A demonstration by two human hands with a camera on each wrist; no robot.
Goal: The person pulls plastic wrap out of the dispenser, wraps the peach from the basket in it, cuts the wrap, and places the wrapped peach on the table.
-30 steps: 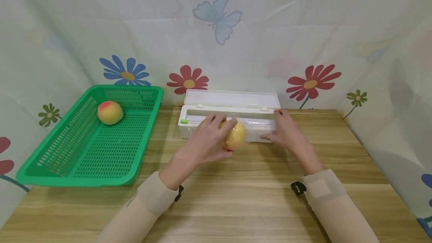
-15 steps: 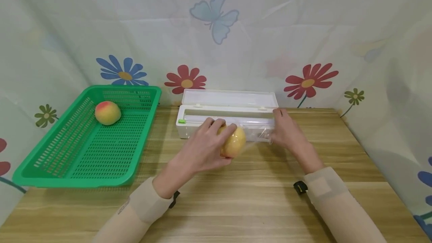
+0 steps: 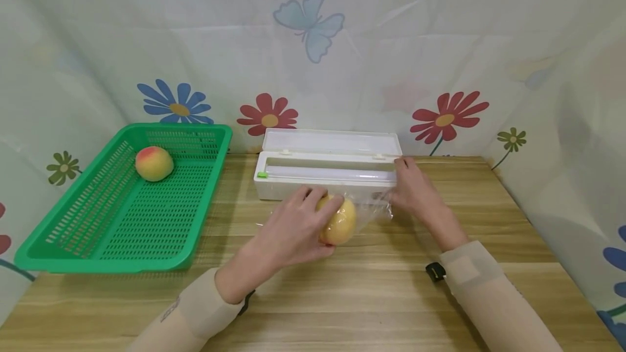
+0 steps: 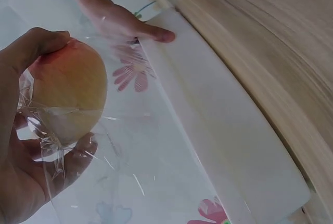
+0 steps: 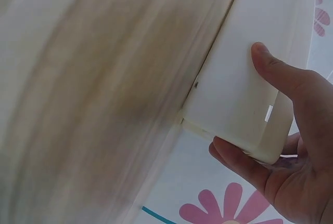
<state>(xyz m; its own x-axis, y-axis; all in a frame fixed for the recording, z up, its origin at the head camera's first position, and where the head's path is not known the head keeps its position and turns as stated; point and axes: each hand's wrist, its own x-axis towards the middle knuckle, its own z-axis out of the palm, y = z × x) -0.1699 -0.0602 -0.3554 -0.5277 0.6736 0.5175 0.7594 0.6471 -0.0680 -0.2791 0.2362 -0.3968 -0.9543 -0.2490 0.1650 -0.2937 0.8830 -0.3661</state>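
My left hand [image 3: 295, 227] grips a yellow-and-pink peach [image 3: 340, 221], fingers over its top and thumb below. Clear cling film [image 4: 67, 125] wraps part of the peach and trails off it, crinkled, in front of the dispenser in the head view. The long white cling film dispenser [image 3: 279, 189] stands at the back of the table with its lid [image 3: 332, 140] tipped back. A pale roll [image 3: 327, 173] lies inside. My right hand [image 3: 418, 194] holds the dispenser's right end; in the right wrist view its thumb lies on the front face and fingers on the end.
A green plastic basket [image 3: 195, 216] stands at the left with another peach [image 3: 154, 164] in its far left part. A green slider [image 3: 262, 175] sits at the dispenser's left end. The wooden table [image 3: 362, 297] meets a flower-printed curtain [image 3: 371, 69] behind.
My left hand has drawn the peach toward me, away from the dispenser, and more film shows between them. My right hand stays at the dispenser's right end.
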